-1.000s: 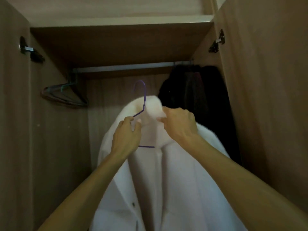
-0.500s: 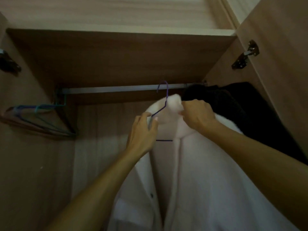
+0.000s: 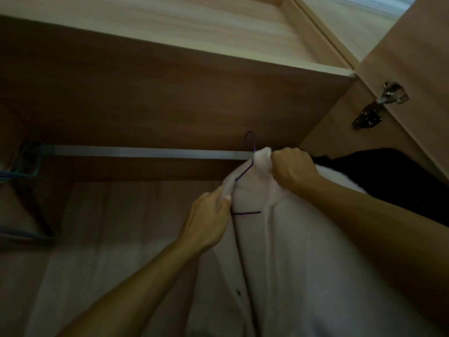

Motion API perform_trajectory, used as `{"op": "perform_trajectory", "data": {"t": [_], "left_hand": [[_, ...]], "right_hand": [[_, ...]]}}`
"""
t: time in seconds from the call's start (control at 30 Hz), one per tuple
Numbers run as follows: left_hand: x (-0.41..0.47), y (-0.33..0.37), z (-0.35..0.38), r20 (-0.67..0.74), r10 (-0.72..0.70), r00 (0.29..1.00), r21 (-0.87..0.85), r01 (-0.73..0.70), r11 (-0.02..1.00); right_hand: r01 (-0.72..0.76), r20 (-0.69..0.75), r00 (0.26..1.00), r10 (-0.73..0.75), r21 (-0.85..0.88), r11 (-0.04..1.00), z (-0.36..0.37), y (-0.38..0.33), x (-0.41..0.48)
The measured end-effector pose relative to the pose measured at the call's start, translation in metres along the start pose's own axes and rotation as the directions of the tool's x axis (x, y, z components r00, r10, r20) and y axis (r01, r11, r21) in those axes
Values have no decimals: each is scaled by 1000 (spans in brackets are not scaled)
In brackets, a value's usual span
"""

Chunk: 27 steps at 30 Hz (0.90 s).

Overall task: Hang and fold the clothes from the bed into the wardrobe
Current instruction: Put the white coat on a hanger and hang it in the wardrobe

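The fingers of the left hand are curled narrow, pinching the front edge of a white coat just below its collar. The fingers of the right hand are closed in a fist on the bunched top of the collar. The coat sits on a purple wire hanger and is held high inside the wardrobe, toward its right side, with the front falling open between the two forearms. The hanger's hook stands at the right end of the metal rail; whether it is caught over the rail cannot be told. Dark garments hang just beside the coat on the right. Empty hangers cluster at the rail's far left. A shelf board runs above, and a metal hinge sits on the open right door.
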<state>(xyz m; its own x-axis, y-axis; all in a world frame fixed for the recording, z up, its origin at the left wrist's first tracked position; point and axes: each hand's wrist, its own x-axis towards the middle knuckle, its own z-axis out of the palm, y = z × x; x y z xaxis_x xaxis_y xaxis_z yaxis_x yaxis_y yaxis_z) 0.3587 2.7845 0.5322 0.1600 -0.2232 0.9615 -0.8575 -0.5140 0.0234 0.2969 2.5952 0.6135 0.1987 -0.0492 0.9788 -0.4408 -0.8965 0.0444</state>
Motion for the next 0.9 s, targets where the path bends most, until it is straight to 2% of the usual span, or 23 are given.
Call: {"op": "perform_trajectory", "data": {"t": [0.37, 0.5, 0.7, 0.9], "left_hand": [[24, -12, 45, -60, 77, 995, -2, -78, 997], [28, -10, 52, -76, 96, 992, -17, -98, 995], [15, -25, 63, 11, 58, 998, -85, -57, 995], [-5, -30, 64, 27, 5, 1000, -67, -3, 998]], "right_hand": [[-20, -30, 999, 19, -53, 998, 43, 6, 26], [-26, 14, 1000, 28, -92, 995, 55, 4, 29], [-31, 52, 998, 40, -171, 985, 61, 0, 27], [-11, 138, 990, 39, -201, 979, 65, -11, 8]]}}
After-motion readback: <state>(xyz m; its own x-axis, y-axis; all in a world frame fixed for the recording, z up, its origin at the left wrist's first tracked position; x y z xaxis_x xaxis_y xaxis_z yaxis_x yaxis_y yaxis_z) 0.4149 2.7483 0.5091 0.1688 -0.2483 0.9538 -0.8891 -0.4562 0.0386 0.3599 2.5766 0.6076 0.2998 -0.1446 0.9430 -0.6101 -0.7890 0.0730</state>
